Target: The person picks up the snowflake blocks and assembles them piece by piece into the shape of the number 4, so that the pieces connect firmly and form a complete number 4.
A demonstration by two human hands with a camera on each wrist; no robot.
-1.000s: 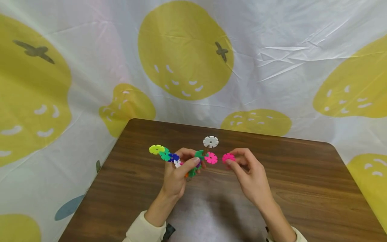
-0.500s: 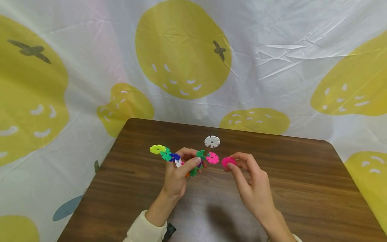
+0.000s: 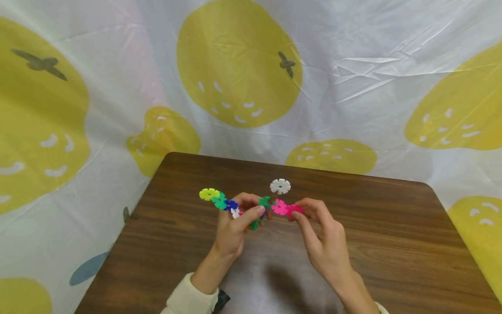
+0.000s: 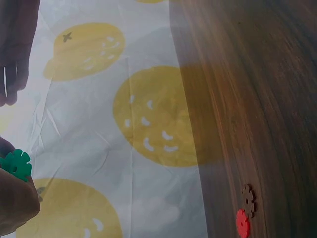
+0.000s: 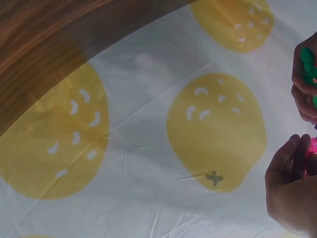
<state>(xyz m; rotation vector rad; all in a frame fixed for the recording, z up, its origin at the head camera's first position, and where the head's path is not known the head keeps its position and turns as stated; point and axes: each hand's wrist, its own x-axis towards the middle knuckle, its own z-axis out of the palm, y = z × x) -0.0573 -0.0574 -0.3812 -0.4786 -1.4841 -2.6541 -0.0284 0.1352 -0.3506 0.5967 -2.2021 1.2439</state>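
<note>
My left hand (image 3: 231, 233) grips a linked chain of notched plastic discs, its thumb pressing near a green disc (image 3: 264, 202). From this hand a white, a blue (image 3: 230, 205), a teal and a yellow disc (image 3: 209, 194) run out to the left. A white disc (image 3: 280, 186) stands up at the far end, beyond a brown piece. On the right side sits a pink disc (image 3: 279, 207). Thumb and fingers of my right hand (image 3: 325, 240) pinch a deeper pink disc (image 3: 294, 211), its edge overlapping the lighter pink one. Fingers hide the chain's middle.
Both hands are above a brown wooden table (image 3: 392, 226). A white cloth (image 3: 353, 87) with yellow fruit prints hangs behind and beside it. In the left wrist view, a brown disc (image 4: 248, 201) and a red disc (image 4: 242, 223) appear against the wood.
My right hand has tilted its pink disc and brought it left, closing the gap to the lighter pink disc. My left hand has shifted slightly right with the chain.
</note>
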